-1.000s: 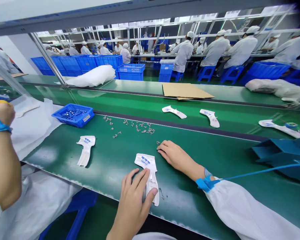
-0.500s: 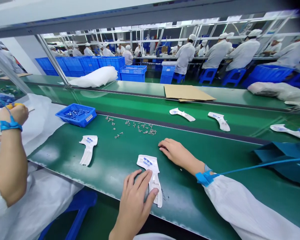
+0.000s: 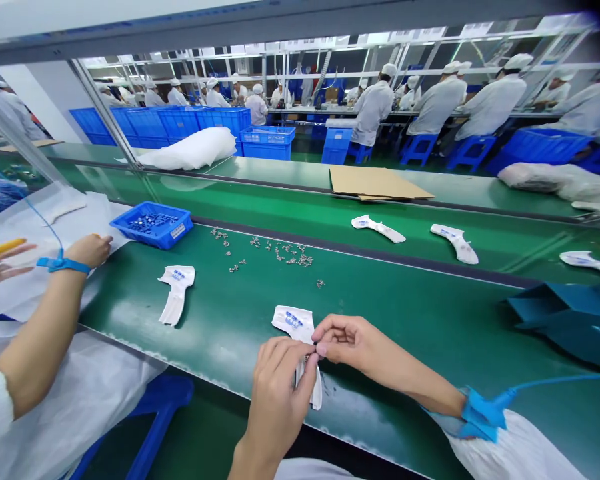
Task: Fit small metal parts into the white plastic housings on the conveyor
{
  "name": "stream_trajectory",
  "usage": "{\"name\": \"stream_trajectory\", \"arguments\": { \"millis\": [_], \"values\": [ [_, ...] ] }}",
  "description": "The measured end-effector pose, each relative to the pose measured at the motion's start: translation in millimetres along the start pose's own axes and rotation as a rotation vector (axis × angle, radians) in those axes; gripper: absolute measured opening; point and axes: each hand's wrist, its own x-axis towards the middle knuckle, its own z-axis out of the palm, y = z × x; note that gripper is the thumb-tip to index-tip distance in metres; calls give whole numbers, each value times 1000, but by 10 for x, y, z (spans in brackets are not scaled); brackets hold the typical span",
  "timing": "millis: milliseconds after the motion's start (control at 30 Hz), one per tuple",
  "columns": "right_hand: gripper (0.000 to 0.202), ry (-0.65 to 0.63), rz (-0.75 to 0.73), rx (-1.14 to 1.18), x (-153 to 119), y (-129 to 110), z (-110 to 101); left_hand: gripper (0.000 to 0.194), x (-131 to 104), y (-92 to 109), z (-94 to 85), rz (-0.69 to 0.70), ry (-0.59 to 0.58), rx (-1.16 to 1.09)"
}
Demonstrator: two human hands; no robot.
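A white plastic handle shell with blue markings lies on the green bench in front of me. Over its middle, my left hand has its fingers drawn toward the thumb, with the tips hidden in part. My right hand is pinched, its fingertips meeting those of the left. A tiny dark thing shows at the meeting point, too small to name. Beyond the right hand sits a small cluster of metal bits that look like screws. Larger scattered groups of the same metal bits lie farther back.
Another white shell lies to the left, near a blue tray of small parts. Several shells rest on the green strip behind. A co-worker's hand is at the left. A teal bag stands right.
My right hand has come from the metal bits toward me and left, to the shell, in a pinch. My left fingers have drawn together. Shells on the back strip have shifted right.
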Motion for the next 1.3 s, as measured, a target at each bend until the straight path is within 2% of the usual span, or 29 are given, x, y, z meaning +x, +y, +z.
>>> {"name": "stream_trajectory", "arguments": {
  "millis": [133, 300, 367, 433, 567, 667, 733, 1067, 1300],
  "values": [
    [45, 38, 32, 154, 16, -25, 94, 10, -6, -6, 4, -49, 82, 0],
    [40, 50, 11, 76, 17, -15, 161, 11, -37, -2, 9, -23, 146, 47],
    [35, 31, -2, -26, 5, -10, 143, 10, -55, -19, -36, -14, 99, 48],
    [27, 18, -9, -229, -16, -29, 120, 11, -76, -63, -105, -25, 11, 58],
    [23, -34, -53, -670, -26, -114, 121, 41, -121, -203, -217, -37, -211, 146],
    [21, -66, -83, -837, 23, -154, 137, 62, -143, -273, -222, -45, -311, 197],
    [18, -87, -79, -895, 67, -164, 134, 67, -144, -287, -205, -58, -330, 204],
    [17, -144, -20, -985, 143, -236, 89, 58, -136, -275, -190, -64, -362, 219],
    [9, -73, 87, -1044, 185, -229, 142, 54, -124, -272, -186, -59, -354, 211]
  ]
}}
